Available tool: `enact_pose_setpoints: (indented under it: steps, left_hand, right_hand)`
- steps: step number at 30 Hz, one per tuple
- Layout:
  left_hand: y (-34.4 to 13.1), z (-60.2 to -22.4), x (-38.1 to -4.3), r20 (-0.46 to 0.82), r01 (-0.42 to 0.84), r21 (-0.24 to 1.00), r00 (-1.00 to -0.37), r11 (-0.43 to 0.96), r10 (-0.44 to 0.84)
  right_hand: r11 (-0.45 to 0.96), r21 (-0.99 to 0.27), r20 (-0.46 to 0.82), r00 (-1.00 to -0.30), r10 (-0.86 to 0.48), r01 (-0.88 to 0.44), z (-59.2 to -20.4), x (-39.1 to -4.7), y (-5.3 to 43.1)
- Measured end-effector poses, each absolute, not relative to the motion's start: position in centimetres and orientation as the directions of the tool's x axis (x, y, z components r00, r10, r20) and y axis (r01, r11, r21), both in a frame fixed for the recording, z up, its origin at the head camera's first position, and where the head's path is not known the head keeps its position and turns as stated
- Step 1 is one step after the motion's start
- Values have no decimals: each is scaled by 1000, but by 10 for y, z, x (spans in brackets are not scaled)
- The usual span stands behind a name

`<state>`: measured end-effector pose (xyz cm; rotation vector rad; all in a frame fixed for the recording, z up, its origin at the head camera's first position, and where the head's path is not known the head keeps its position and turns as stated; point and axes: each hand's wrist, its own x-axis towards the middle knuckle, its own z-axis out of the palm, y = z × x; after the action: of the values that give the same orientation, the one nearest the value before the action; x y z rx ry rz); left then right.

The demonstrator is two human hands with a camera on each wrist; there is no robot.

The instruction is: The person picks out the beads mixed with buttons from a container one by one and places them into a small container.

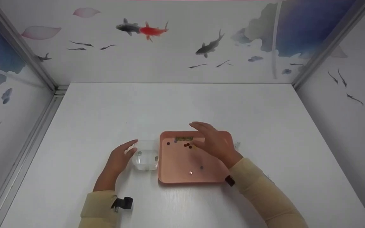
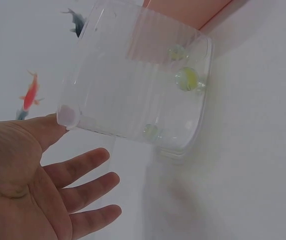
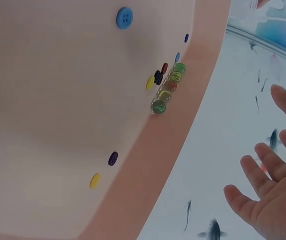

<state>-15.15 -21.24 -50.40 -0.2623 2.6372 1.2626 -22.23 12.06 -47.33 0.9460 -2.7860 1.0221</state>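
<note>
In the head view my left hand point(image 1: 119, 158) is at the left side of a clear plastic container point(image 1: 147, 160). The left wrist view shows one fingertip against the rim of that container, its other visible fingers held apart from it. Inside the container lie a few glass marbles point(image 2: 186, 79). My right hand point(image 1: 215, 144) is over the right back part of a pink tray point(image 1: 177, 172), fingers extended, holding nothing. Along the tray's far wall sits a row of several marbles point(image 3: 165, 95), with small coloured buttons nearby, among them a blue button point(image 3: 125, 18) and a yellow button point(image 3: 95, 180).
The container stands close to the tray's left edge on a white table point(image 1: 176, 104). Some clear object point(image 1: 237, 145) lies just right of the tray, mostly hidden by the right arm. Patterned panels point(image 1: 176, 41) enclose the table at the back and sides.
</note>
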Motion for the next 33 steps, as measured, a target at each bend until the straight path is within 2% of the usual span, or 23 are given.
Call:
enact_pose_setpoints:
  steps: [7, 15, 18, 23, 29, 33]
  left_hand:
    - [-212, -506, -152, -257, -246, 740, -964, 626, -76]
    - [-212, -505, -151, -273, -262, 737, -959, 623, -80]
    - [-212, -504, -152, -279, -269, 744, -957, 611, -81]
    - [-212, -503, -151, -280, -268, 748, -957, 608, -78]
    - [-213, -504, -151, -271, -258, 743, -960, 618, -74]
    - [-213, -504, -151, -270, -256, 747, -960, 613, -72]
  right_hand:
    - [626, -596, 180, -843, -506, -503, -473, -224, 122]
    - [776, -508, 46, -912, -408, -373, -473, -226, 124]
    - [772, -555, -3, -927, -375, -310, -474, -229, 126]
    - [683, -691, -45, -930, -364, -234, -475, -233, 128]
    - [678, -711, -80, -938, -338, -183, -477, -237, 129]
    - [592, -786, -71, -925, -374, -179, -479, -240, 130]
